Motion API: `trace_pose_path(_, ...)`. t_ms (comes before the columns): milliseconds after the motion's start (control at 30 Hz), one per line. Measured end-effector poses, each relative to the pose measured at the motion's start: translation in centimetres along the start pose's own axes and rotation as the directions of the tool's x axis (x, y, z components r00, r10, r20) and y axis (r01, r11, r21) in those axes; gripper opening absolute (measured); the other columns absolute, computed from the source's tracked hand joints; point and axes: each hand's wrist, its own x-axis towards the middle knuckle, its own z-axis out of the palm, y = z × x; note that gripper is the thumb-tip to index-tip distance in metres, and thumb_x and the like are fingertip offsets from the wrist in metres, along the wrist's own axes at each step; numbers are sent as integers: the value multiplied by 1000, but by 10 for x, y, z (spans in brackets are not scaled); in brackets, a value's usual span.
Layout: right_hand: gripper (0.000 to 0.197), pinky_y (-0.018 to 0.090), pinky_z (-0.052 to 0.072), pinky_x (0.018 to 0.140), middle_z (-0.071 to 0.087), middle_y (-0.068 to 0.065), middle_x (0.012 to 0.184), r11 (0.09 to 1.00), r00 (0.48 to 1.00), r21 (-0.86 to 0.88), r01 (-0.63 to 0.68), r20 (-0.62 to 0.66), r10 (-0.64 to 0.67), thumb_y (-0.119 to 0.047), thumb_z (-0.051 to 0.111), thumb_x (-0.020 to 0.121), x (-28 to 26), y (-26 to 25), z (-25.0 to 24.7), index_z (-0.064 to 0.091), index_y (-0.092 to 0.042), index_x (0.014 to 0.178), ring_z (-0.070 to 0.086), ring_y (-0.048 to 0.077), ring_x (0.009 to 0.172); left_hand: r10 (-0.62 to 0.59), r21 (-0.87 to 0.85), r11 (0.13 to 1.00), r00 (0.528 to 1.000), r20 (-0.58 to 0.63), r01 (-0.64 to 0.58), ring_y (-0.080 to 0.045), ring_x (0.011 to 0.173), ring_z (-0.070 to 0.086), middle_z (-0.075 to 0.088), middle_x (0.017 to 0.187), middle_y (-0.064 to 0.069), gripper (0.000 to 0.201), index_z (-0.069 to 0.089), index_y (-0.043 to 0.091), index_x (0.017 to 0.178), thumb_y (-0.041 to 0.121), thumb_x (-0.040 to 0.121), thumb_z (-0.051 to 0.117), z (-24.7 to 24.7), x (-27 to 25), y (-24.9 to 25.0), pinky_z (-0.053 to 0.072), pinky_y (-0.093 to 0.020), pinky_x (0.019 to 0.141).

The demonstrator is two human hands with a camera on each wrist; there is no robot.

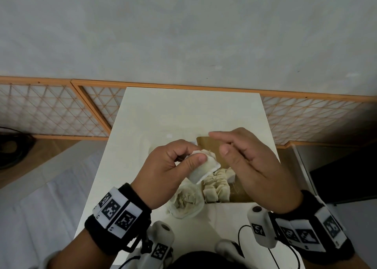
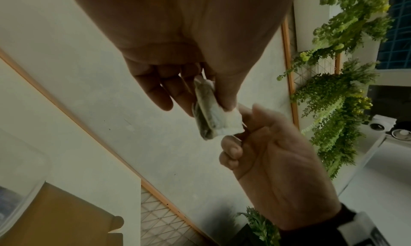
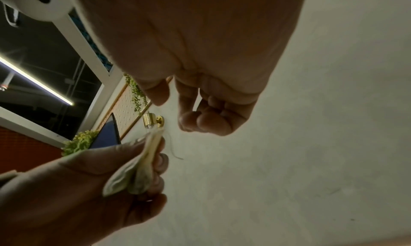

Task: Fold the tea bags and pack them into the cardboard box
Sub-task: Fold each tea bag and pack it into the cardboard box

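From the head view, the left hand has its thumb and fingers pinched round one folded tea bag, held up over the cardboard box. The right hand hovers just beside it, fingers loosely bent, holding nothing. Down in the box sits a packed row of folded tea bags, too tight to count. A clear pouch of loose bags lies on the white surface, touching the box's left side. Over to the left wrist view: thumb and fingers clamp the tea bag edge-on, green leaf showing through the paper, the right hand close by, fingers half curled. Right wrist view now: right fingers curled and empty, while the left hand grips the bag, a thin string trailing from it.
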Motion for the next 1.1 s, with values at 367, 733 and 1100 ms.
trace_pose_path(367,22,61,58,76,78,12,92,968,993,223,-116,61,105,-31,70,99,0,17,18,77,-30,120,71,43,82,-29,-114,993,993,-113,16,-23,80,72,78,88,-4,12,79,16,91,28,90,77,7,8,-8,56,-34,76)
trace_pose_path(733,14,37,47,59,65,-6,77,998,997,-27,-60,41,61,-20,69,100,2,43,-3,79,-29,98,55,21,63,-117,-111,988,985,-129,103,-5,71,67,74,75,3,12,72,6,84,14,91,76,27,17,-24,51,-15,70)
trace_pose_path(1100,15,22,47,73,68,-18,86,832,868,-443,-335,200,455,-34,65,101,-59,196,-14,78,-30,102,62,1,81,-433,254,845,881,-190,471,-4,68,65,74,80,10,10,72,26,83,24,91,77,9,-28,-112,50,-19,70)
